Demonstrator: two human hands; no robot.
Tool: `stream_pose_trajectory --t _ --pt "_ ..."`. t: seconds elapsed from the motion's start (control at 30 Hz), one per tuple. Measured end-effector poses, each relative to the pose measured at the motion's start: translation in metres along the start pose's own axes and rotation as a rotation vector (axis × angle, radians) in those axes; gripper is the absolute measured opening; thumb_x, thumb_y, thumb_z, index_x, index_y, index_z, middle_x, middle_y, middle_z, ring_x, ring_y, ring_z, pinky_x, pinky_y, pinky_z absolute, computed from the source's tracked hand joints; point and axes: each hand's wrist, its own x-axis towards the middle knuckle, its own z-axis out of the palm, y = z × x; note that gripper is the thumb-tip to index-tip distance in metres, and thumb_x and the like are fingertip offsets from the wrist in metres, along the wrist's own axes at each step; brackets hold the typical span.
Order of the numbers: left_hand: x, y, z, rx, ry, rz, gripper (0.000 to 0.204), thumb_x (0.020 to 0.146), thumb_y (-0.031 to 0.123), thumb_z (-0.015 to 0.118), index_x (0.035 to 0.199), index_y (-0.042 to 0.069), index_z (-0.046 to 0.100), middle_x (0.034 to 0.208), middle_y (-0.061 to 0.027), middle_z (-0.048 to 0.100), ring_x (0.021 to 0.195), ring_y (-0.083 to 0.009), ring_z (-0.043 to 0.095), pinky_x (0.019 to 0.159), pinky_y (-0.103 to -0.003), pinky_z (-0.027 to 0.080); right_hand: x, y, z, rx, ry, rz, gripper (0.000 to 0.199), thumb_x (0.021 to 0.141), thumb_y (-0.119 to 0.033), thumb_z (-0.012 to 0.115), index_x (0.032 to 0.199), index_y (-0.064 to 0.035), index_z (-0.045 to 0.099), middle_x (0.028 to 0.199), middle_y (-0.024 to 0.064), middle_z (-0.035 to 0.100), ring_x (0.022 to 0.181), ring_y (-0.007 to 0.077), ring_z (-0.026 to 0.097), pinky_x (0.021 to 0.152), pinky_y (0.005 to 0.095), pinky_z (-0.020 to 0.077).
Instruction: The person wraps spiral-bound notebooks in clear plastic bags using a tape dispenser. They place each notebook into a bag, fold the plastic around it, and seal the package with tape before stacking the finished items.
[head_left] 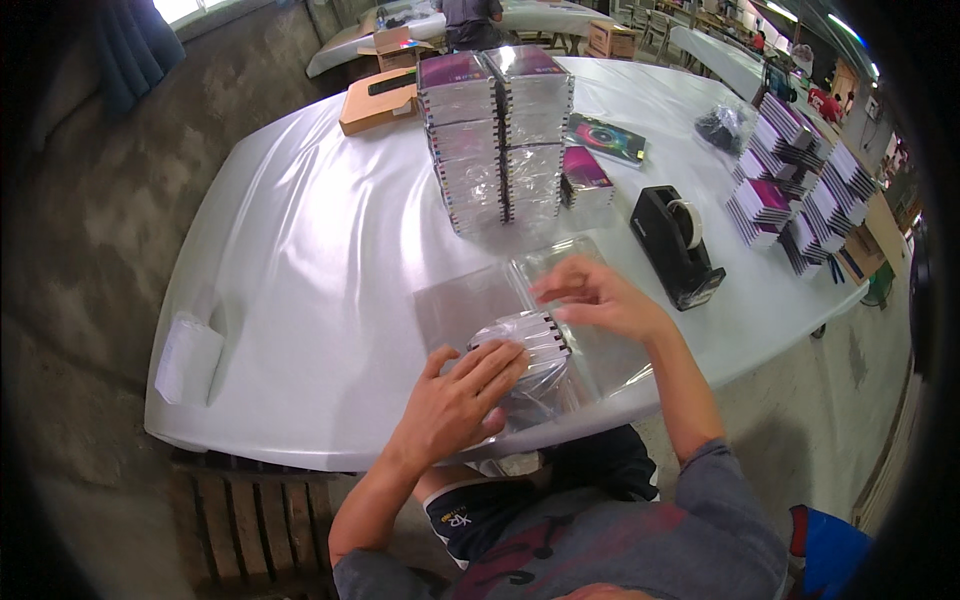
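Note:
A stack of white-edged booklets [541, 338] with dark marks along one side lies on the table near me, under clear plastic wrap. My left hand [462, 390] rests on its left end, fingers stretched out over the wrap. Above the stack's far right side is my right hand [600, 300], slightly blurred; its fingers are bent and thumb and forefinger look apart, with nothing visible between them. Clear plastic sheet [465, 300] spreads out behind and to the right of the stack. A black tape dispenser [668, 245] with a roll in it stands right of my right hand.
Tall wrapped piles of purple-covered booklets [460, 150] rise behind my hands, with a shorter pile [585, 178] beside them. More booklet stacks [800, 190] stand at the right edge. A cardboard box [375, 103] lies far left; a white packet [189, 360] is near left.

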Motion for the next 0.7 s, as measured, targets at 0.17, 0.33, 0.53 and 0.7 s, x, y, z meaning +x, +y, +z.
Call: stream_pose_trajectory --t 0.17,0.33,0.53,0.7 --pt "0.002 0.001 -0.001 0.016 -0.014 0.013 0.068 0.065 0.016 0.073 0.129 0.019 0.05 0.134 0.0015 0.05 0.122 -0.0146 0.049 0.097 -0.035 0.033 0.04 -0.011 0.023 -0.251 -0.108 0.065 0.014 0.077 0.002 0.068 0.091 -0.0019 0.069 0.096 0.0082 0.068 0.092 0.013 0.063 0.085 0.0275 0.0483" --pt "0.0 0.004 -0.003 0.051 -0.029 -0.027 0.067 0.066 0.017 0.073 0.129 0.02 0.051 0.136 0.0024 0.048 0.123 -0.0123 0.048 0.1 -0.038 0.029 0.055 -0.02 0.038 -0.077 0.105 -0.152 0.008 0.077 0.003 0.065 0.079 -0.0026 0.07 0.089 0.0069 0.069 0.084 0.0111 0.063 0.08 0.0259 0.0485" --pt "0.007 -0.001 -0.01 -0.01 -0.125 -0.077 0.07 0.064 0.017 0.075 0.129 0.025 0.052 0.139 0.0026 0.046 0.127 -0.0136 0.044 0.101 -0.042 0.024 0.006 -0.025 -0.027 -0.047 0.606 -0.255 0.011 0.084 -0.006 0.063 0.095 -0.0075 0.067 0.098 0.004 0.066 0.076 0.0064 0.057 0.068 0.0209 0.0441" --pt "0.009 -0.006 -0.014 -0.029 -0.174 -0.103 0.079 0.059 0.018 0.078 0.13 0.037 0.051 0.144 0.0022 0.042 0.13 -0.0159 0.041 0.101 -0.046 0.022 -0.071 -0.031 -0.095 -0.626 0.984 -0.066 0.02 0.083 -0.016 0.067 0.1 -0.0056 0.067 0.088 0.0036 0.063 0.075 0.0095 0.056 0.07 0.0241 0.0454"
